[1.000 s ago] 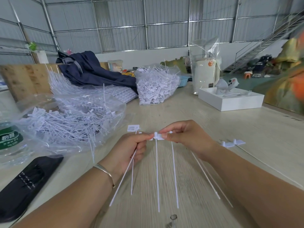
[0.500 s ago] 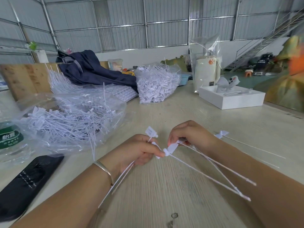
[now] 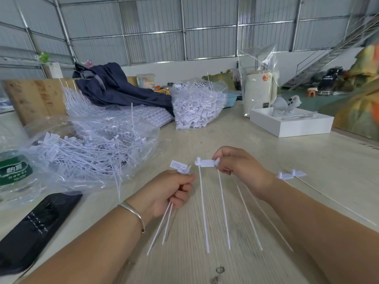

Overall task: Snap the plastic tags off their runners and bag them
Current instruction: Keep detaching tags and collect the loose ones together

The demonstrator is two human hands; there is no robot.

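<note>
left hand (image 3: 164, 191) grips two loose tags (image 3: 178, 166) | right hand (image 3: 238, 167) pinches tag strip (image 3: 206, 162), just right of left hand | light, thin, bendy; hold at flat heads

Between the two grips the bare worktop (image 3: 256, 152) runs open straight ahead toward the far bagged heap of tags (image 3: 196, 107). Left of the left grip an open clear bag (image 3: 92, 148) of loose tags crowds the way, with a black phone (image 3: 34, 226) and a water bottle (image 3: 12, 173) nearer. Just right of the right grip lies a tag strip (image 3: 291, 174); farther right stands a white box (image 3: 291, 125).
</note>
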